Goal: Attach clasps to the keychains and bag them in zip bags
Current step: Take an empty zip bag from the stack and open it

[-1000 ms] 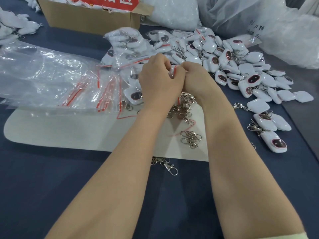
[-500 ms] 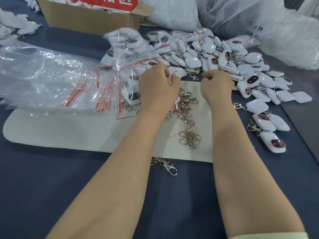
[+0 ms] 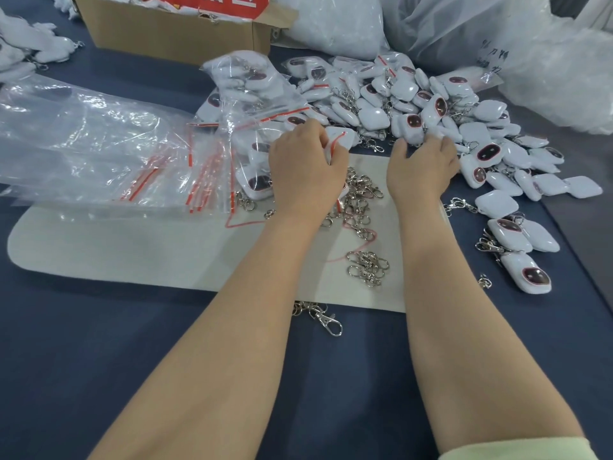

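**Keychain bagging table, mid-job**

Standing next to this table, and it's a proper mess. The person's left hand (image 3: 305,171) has its fingers curled round a small clear zip bag (image 3: 341,140) with a red seal strip. There's a white piece inside it, and the bag is held just above the far edge of the flat white felt mat (image 3: 132,247).

The right hand (image 3: 423,171) is holding nothing. The thumb is spread wide and the fingers (image 3: 434,140) are stretched out, with the tips resting on the near edge of the big heap of glossy white square keychains (image 3: 431,104) with dark oval faces. That heap fills the far right of the dark blue tablecloth (image 3: 99,343).

Between the two wrists, a tangle of silver metal swivel clasps (image 3: 363,194) lies on the mat. A smaller bunch (image 3: 368,267) sits nearer, and one loose clasp (image 3: 326,318) lies just off the mat's near edge.

On the left there's a floppy stack of empty clear zip bags (image 3: 99,151) with red strips. A larger bag stuffed with keychains (image 3: 248,84) sits just beyond the left hand. A brown cardboard box (image 3: 172,31) is at the far side.
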### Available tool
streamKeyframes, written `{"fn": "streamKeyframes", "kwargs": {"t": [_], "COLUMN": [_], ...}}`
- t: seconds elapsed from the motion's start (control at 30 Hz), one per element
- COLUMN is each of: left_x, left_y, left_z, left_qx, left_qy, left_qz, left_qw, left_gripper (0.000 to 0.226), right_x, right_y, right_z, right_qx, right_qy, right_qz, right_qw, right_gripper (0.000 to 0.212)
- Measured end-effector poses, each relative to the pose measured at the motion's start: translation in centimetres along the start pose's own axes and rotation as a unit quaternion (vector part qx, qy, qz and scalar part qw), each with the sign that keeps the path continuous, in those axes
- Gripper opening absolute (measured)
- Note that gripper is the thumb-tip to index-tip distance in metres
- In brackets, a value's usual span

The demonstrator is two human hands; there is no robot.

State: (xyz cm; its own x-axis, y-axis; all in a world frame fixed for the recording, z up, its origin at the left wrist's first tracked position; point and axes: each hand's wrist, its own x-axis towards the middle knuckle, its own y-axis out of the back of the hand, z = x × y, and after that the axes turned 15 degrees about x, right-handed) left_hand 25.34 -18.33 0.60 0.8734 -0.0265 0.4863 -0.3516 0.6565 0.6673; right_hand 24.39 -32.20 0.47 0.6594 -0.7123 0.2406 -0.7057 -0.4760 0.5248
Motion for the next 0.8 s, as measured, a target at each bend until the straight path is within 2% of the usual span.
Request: {"fn": "streamKeyframes", "kwargs": {"t": [0.07, 0.17, 0.3, 0.4, 0.43, 0.53, 0.6, 0.67, 0.8], "left_x": [0.0, 0.0, 0.0, 0.1, 0.1, 0.0, 0.0, -0.1, -0.1], "left_y": [0.0, 0.0, 0.0, 0.0, 0.0, 0.1, 0.0, 0.0, 0.0], "left_z": [0.0, 0.0, 0.0, 0.0, 0.0, 0.0, 0.0, 0.0, 0.0], "left_qx": [0.000, 0.002, 0.000, -0.003, -0.004, -0.002, -0.001, -0.001, -0.001], "left_qy": [0.001, 0.003, 0.004, 0.007, 0.007, 0.007, 0.006, 0.006, 0.005], "left_qz": [-0.003, -0.004, -0.005, -0.005, -0.005, -0.005, -0.003, -0.003, 0.001], "left_qw": [1.000, 1.000, 1.000, 1.000, 1.000, 1.000, 1.000, 1.000, 1.000], "left_gripper": [0.012, 0.013, 0.015, 0.015, 0.015, 0.014, 0.013, 0.013, 0.013], "right_x": [0.1, -0.2, 0.3, 0.2, 0.0, -0.4, -0.7, -0.7, -0.4], "right_y": [0.1, 0.2, 0.1, 0.5, 0.7, 1.4, 1.4, 1.2, 1.1], "right_z": [-0.4, -1.1, -1.6, -1.5, -1.5, -1.7, -1.8, -1.6, -1.4], "right_qx": [0.148, 0.355, 0.596, 0.647, 0.672, 0.764, 0.797, 0.800, 0.779], "right_qy": [0.016, -0.022, -0.166, -0.233, -0.254, -0.303, -0.317, -0.336, -0.332], "right_qz": [0.053, 0.076, 0.018, -0.026, -0.038, -0.045, -0.080, -0.118, -0.162], "right_qw": [0.987, 0.932, 0.786, 0.726, 0.694, 0.568, 0.508, 0.482, 0.507], "right_gripper": [0.044, 0.037, 0.043, 0.018, 0.013, 0.012, 0.026, 0.038, 0.036]}}
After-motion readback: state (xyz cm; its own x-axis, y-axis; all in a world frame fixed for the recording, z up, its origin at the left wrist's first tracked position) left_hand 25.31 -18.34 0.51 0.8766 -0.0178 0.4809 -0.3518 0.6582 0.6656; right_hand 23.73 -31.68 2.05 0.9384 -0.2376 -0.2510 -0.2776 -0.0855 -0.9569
